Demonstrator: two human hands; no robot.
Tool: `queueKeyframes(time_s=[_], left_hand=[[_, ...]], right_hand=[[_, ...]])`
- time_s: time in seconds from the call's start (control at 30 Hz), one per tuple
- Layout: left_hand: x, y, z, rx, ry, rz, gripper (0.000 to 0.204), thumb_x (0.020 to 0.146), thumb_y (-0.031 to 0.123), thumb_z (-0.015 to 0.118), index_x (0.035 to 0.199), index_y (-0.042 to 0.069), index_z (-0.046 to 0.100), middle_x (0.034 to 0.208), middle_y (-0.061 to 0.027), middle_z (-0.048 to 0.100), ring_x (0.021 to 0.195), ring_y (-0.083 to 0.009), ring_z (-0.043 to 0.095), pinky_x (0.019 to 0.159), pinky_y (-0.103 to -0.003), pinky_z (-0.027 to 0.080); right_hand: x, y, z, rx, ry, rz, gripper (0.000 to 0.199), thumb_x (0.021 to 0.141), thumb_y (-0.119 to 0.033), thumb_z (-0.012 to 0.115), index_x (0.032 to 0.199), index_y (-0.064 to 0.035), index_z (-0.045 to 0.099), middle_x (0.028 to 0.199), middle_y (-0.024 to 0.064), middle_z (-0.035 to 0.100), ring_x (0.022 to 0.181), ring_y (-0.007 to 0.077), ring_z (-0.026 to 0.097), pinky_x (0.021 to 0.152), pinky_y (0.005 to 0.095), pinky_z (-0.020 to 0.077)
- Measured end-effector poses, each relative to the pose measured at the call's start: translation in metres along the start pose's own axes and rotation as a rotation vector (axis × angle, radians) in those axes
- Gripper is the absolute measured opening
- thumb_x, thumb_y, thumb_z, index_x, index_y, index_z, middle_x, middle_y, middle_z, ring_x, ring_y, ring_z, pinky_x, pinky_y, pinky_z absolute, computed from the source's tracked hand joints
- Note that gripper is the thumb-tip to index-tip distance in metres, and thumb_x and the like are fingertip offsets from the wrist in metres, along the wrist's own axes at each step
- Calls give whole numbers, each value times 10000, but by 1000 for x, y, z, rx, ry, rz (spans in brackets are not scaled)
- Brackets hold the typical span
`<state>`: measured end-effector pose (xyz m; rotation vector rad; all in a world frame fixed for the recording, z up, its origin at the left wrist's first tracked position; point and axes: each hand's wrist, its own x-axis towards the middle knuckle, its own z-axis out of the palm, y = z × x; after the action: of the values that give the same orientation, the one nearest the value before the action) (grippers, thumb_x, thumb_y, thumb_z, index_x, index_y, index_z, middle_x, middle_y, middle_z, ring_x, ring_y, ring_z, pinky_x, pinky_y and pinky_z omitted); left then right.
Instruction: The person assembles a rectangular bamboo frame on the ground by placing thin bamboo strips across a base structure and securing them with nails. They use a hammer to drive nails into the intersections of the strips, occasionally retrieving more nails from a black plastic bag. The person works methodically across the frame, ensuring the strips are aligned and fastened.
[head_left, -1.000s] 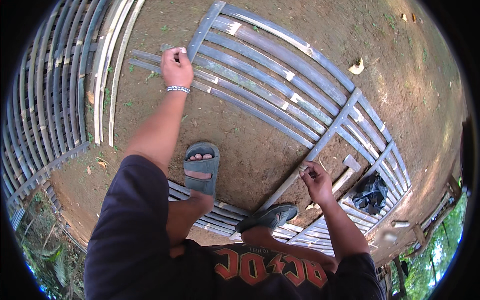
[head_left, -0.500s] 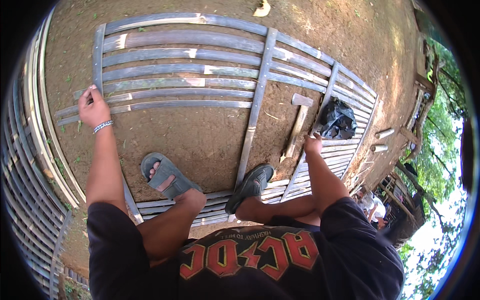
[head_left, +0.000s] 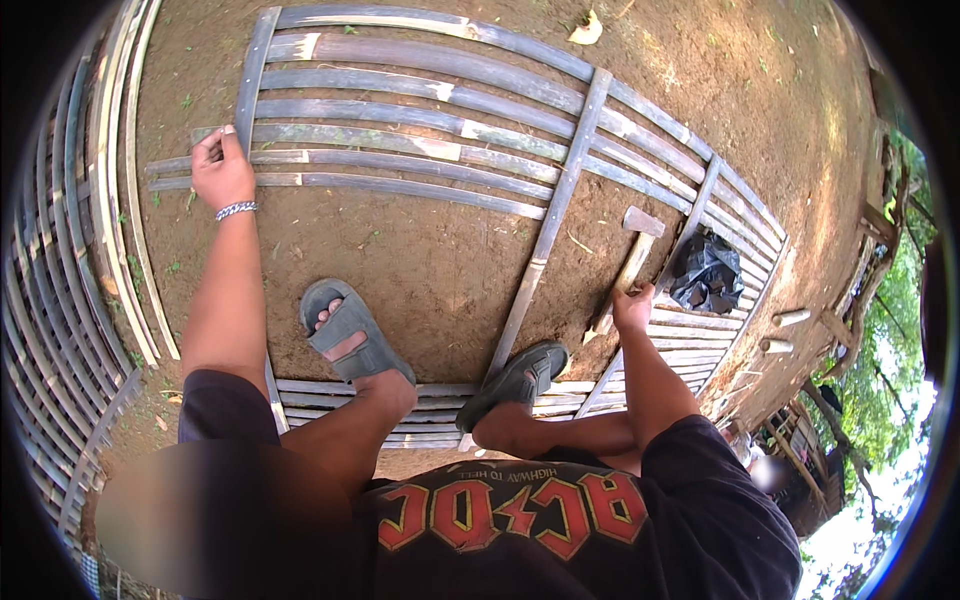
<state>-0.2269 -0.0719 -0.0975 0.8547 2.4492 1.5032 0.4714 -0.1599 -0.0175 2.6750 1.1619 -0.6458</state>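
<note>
A panel of split bamboo slats [head_left: 370, 110] lies on the ground in front of me, joined by crossbars [head_left: 574, 160]. My left hand [head_left: 222, 175], with a bracelet at its wrist, is closed at the left crossbar, its fingertips around the end of a bamboo slat [head_left: 350, 137]. Anything smaller between those fingers is hidden. On the right, my right hand [head_left: 633, 308] closes around the wooden handle of a hatchet [head_left: 643, 222]. The metal head points away from me, and the tool lies low over bare soil between two crossbars.
A crumpled black plastic bag [head_left: 708, 272] rests on the panel's right part. My sandalled feet [head_left: 350, 330] stand within the frame's near side. More bamboo slatwork [head_left: 60, 300] and long strips [head_left: 118, 180] lie at left. Two short bamboo pieces [head_left: 790, 318] are at far right.
My right hand has moved from beside the black bag onto the hatchet handle and gripped it. My left hand stays at the slat end. The view has shifted slightly.
</note>
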Motion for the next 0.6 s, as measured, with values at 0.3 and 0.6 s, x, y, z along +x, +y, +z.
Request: queueKeyframes(time_s=[0.3,0.6], left_hand=[[-15,13,-7,38,41,49,128,865,140,782,953,47,785,889,-85,727,784,-185,690,746,-314,552],[-15,32,-23,92,-85,74,135,872,149,771,967,59,802,932,-78,746,865,-195,704,811,-305,541]], right_hand=[[-11,-12,3,-193,25,6,723,703,-300,787,1286,-28,457,1193,289,633,1122,467,619,1002,497,475],[-72,-123,-5,843,-42,200,190,862,-84,503,1041,-89,438,734,58,443,587,159,443,489,319,397]])
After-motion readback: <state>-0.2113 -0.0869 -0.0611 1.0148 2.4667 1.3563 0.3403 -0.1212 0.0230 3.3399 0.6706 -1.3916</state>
